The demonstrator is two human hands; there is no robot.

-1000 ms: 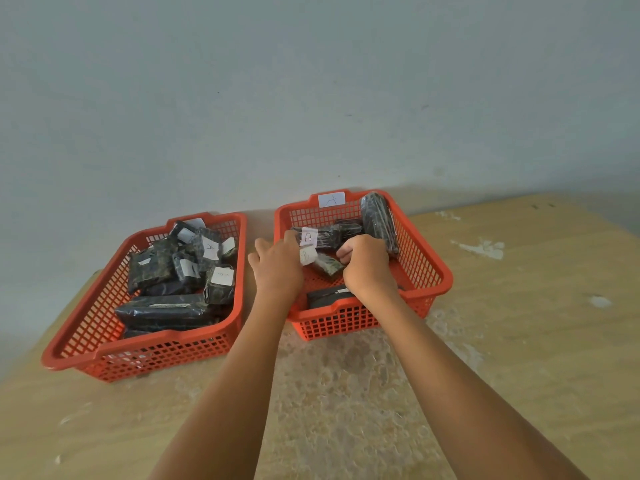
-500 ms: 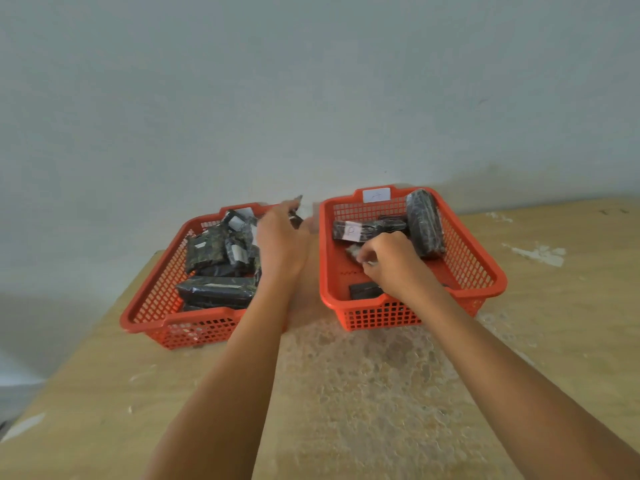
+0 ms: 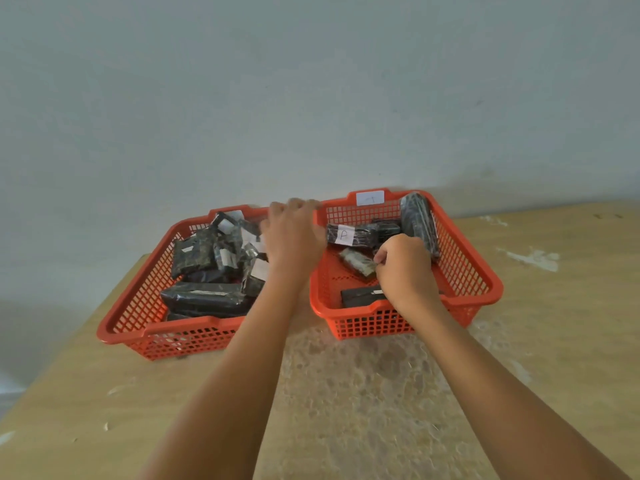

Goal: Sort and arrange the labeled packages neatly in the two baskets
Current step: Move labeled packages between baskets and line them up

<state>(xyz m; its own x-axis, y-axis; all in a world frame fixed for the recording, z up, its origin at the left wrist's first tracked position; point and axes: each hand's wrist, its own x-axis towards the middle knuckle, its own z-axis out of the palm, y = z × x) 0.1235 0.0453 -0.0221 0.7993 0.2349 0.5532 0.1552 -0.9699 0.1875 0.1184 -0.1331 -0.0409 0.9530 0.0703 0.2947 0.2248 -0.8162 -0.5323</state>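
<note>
Two red mesh baskets stand side by side on the table. The left basket (image 3: 138, 306) holds a pile of several dark wrapped packages (image 3: 207, 261) with white labels. In the right basket (image 3: 485, 282) lie a dark package labelled P (image 3: 349, 235), a long dark package (image 3: 417, 220) leaning on the right wall, and a dark package (image 3: 362, 295) by the front rim. My right hand (image 3: 405, 268) pinches a small pale package (image 3: 356, 261) on that basket's floor. My left hand (image 3: 294, 237) hovers over the gap between the baskets, back up, fingers apart, with no package showing in it.
A white label (image 3: 370, 198) is stuck on the right basket's far rim. Both baskets sit close to the grey wall (image 3: 311, 98). The worn wooden table (image 3: 346, 393) stretches toward me; its left edge (image 3: 69, 341) runs close to the left basket.
My left hand went from the right basket over to the left basket, then came back to the gap between them. My right hand stayed low in the right basket on the small package.
</note>
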